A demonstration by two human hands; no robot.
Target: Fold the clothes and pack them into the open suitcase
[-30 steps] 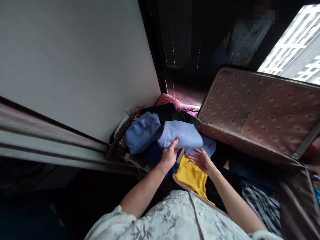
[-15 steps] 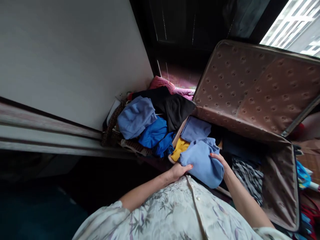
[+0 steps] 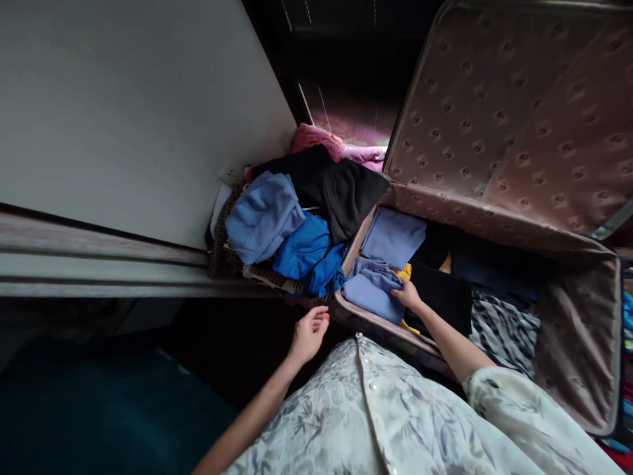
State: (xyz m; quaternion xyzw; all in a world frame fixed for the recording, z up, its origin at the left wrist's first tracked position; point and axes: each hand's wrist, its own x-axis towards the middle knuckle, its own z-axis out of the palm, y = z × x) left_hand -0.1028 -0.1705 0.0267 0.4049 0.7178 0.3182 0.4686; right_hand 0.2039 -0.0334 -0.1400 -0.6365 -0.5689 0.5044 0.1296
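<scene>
Folded blue elastic-waist pants [image 3: 373, 293] lie in the near left corner of the open suitcase [image 3: 576, 343], over a yellow garment [image 3: 406, 270] that shows at their edges. My right hand [image 3: 409, 295] grips their right side, fingertips partly hidden. Off the suitcase's left front corner, my left hand [image 3: 309, 336] hovers with loosely bent fingers and holds nothing. Behind the pants is another folded blue garment [image 3: 394, 234]. Black cloth [image 3: 440, 297] and a black-and-white striped garment [image 3: 504, 326] lie to the right.
Left of the suitcase is a heap with a light blue garment [image 3: 264, 218], a bright blue one [image 3: 306, 251] and a dark one [image 3: 349, 198]. Pink cloth [image 3: 319, 140] lies behind it. The raised suitcase lid [image 3: 519, 112] stands at the back right; a pale panel [image 3: 138, 119] rises at left.
The blue pants, held in both hands before, have gone down into the suitcase's left corner. My left hand has let go and moved left; my right hand stays on them. The view has shifted.
</scene>
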